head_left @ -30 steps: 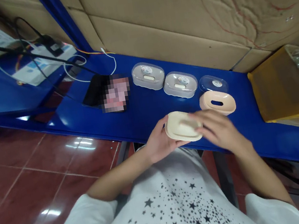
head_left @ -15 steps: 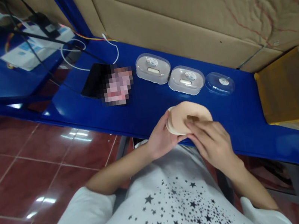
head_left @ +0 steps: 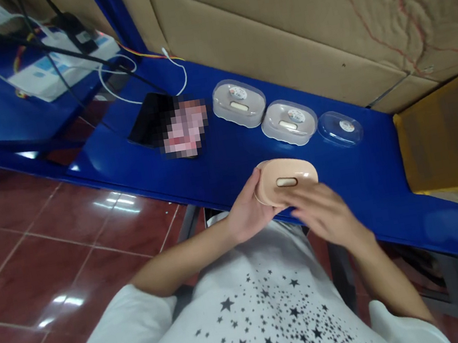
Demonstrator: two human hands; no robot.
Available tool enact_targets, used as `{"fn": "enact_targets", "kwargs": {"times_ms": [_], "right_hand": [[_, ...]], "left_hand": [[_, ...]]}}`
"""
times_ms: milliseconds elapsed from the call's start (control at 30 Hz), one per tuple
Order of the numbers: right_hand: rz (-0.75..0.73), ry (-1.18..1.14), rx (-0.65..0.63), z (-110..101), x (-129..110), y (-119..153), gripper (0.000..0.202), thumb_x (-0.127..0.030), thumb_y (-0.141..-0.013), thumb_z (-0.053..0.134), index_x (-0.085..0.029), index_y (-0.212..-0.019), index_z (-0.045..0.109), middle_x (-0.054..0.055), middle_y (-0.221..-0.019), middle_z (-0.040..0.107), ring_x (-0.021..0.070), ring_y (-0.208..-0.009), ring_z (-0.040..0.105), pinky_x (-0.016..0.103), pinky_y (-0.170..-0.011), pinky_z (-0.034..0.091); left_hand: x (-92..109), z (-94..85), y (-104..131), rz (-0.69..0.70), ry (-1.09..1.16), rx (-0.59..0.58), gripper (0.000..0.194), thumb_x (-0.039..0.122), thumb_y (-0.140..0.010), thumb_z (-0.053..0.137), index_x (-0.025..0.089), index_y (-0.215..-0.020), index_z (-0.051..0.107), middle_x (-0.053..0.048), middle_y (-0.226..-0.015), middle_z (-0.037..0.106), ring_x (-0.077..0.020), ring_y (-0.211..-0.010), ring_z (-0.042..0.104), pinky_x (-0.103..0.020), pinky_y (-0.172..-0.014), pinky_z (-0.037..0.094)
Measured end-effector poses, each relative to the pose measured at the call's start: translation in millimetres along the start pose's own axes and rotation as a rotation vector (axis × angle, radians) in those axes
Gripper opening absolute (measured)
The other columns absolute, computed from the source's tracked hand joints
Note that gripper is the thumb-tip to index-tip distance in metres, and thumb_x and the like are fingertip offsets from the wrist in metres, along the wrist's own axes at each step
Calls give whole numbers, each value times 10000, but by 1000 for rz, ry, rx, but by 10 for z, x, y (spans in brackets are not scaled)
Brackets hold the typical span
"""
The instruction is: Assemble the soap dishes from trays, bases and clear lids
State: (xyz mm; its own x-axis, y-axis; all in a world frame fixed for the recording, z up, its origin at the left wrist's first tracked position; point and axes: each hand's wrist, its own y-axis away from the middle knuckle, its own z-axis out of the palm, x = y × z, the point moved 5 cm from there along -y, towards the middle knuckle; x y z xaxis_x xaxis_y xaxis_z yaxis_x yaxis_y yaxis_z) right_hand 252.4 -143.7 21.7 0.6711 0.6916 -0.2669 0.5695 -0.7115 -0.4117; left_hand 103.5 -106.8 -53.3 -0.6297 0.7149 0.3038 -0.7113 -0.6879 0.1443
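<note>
My left hand [head_left: 247, 210] grips a peach-coloured oval box [head_left: 268, 179] by its left end, above the front edge of the blue table [head_left: 227, 163]. On the box's top face a white oblong piece [head_left: 287, 182] fills the slot. Over the lower right part of the box is my right hand [head_left: 322, 209], slightly blurred, its fingers stretched out. Whether its fingertips touch the box is hard to tell. Behind the box stand two clear-lidded boxes [head_left: 239, 103] [head_left: 289, 122], each with a round label and a white oblong piece.
A clear lid [head_left: 340, 128] lies right of the lidded boxes. Further right is a brown taped carton [head_left: 445, 140]. At left are a black device [head_left: 149, 119] with a blurred screen, cables and a white power strip [head_left: 60, 70]. Cardboard [head_left: 259, 33] walls the back.
My right fingers have lifted and spread from the slot, where the white piece now shows. The box top looks more level. The whole view has shifted slightly.
</note>
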Motion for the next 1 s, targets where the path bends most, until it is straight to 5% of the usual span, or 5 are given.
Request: {"fn": "enact_targets", "kwargs": {"times_ms": [267, 433, 600, 767, 1000], "right_hand": [[276, 280, -11, -461, 2085, 186, 873, -660, -984, 714, -268, -1694, 391, 193, -1754, 408, 475, -1590, 424, 674, -1260, 396], [341, 234, -52, -387, 2520, 203, 835, -791, -936, 670, -260, -1568, 542, 205, -1586, 590, 443, -1492, 555, 658, -1201, 480], [376, 149, -14, -502, 2198, 196, 610, -681, -979, 688, -426, -1514, 546, 78, -1411, 647, 432, -1408, 614, 719, -1130, 539], [310, 26, 1, -598, 1235, 178, 702, -565, -999, 697, -399, -1627, 430, 132, -1608, 512, 461, -1500, 500, 700, -1176, 506], [105, 38, -86, -121, 198, -31, 924, -563, -917, 823, -381, -1675, 326, 170, -1710, 406, 486, -1530, 446, 722, -1197, 438]], "left_hand": [[29, -23, 19, 33, 21, 93, 409, 552, -1076, 586, 279, -1361, 692, -76, -1588, 643, -354, -1580, 474, -534, -1228, 474], [9, -48, 8, 17, 22, 100, 434, 578, -1075, 568, 274, -1353, 705, -80, -1514, 697, -344, -1561, 499, -514, -1212, 489], [-5, -87, -6, 11, 36, 104, 406, 562, -1090, 533, 285, -1325, 715, -61, -1475, 723, -322, -1535, 531, -486, -1197, 503], [0, -48, -11, 9, 4, 88, 452, 582, -1086, 534, 281, -1374, 708, -73, -1499, 711, -332, -1526, 543, -498, -1202, 497], [-39, 37, -7, 47, -97, 12, 586, 646, -1057, 563, 211, -1413, 728, -97, -1491, 722, -325, -1516, 554, -434, -1231, 453]]}}
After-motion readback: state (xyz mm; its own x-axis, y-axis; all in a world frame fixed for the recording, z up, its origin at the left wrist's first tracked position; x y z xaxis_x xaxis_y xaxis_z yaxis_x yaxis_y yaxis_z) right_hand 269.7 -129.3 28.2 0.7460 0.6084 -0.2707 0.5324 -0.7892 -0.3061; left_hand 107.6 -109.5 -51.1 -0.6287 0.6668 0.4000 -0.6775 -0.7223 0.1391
